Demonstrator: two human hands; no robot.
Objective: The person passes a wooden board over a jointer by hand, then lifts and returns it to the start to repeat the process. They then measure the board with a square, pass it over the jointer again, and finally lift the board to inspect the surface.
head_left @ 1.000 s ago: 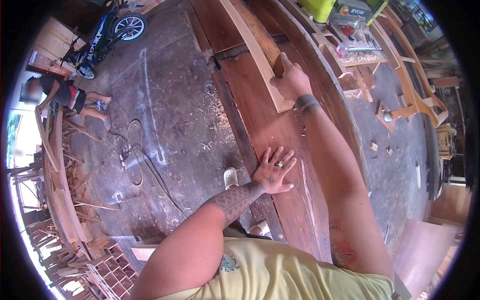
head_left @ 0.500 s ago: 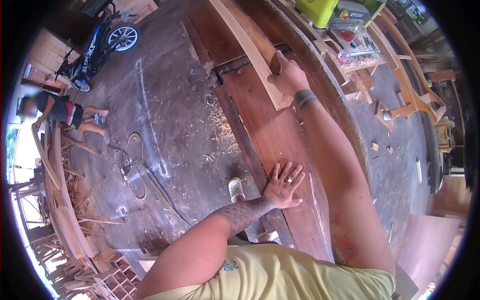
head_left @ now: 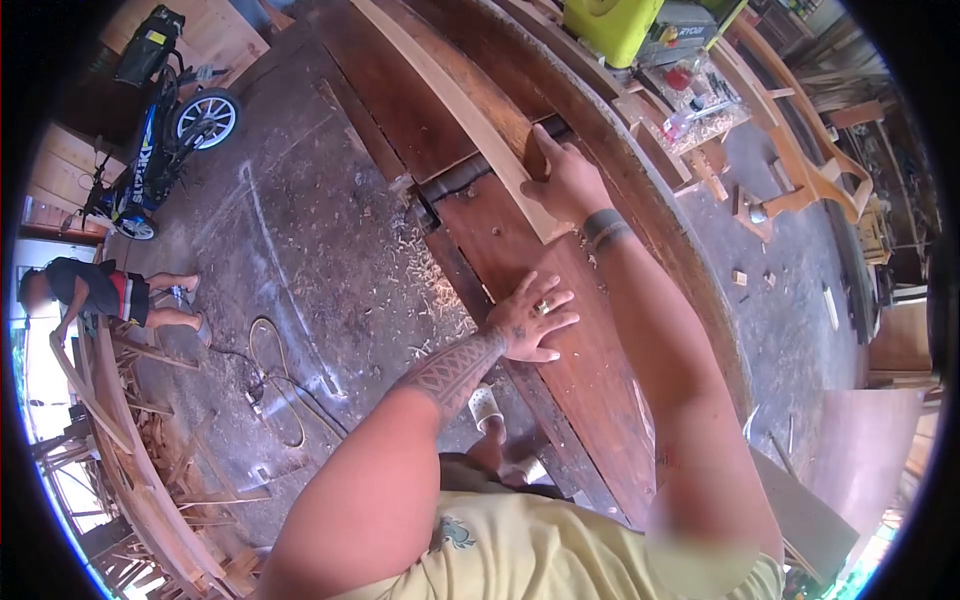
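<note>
My right hand (head_left: pixel 570 187) grips the near end of a long, slightly curved wooden board (head_left: pixel 478 120), its thumb on the left side and fingers over the right. The board runs away from me over a reddish-brown wooden bench (head_left: pixel 590 370), with its pale edge facing up-left. My left hand (head_left: pixel 532 318), with a ring on one finger, lies spread and open on the bench top, a little below the board's end and apart from it. A dark gap with a bar (head_left: pixel 458 182) crosses the bench just beyond the left hand.
Wood shavings (head_left: pixel 432 275) and a looped cord (head_left: pixel 262 375) lie on the floor left. A person (head_left: pixel 110 290) stands beside stacked timber (head_left: pixel 120 430) near a motorcycle (head_left: pixel 160 150). At right are a green-and-grey Ryobi machine (head_left: pixel 660 35) and a curved wooden frame (head_left: pixel 815 185).
My left hand has slid forward along the bench, closer to the board's end. The right hand keeps its grip on the board. The head view has shifted slightly.
</note>
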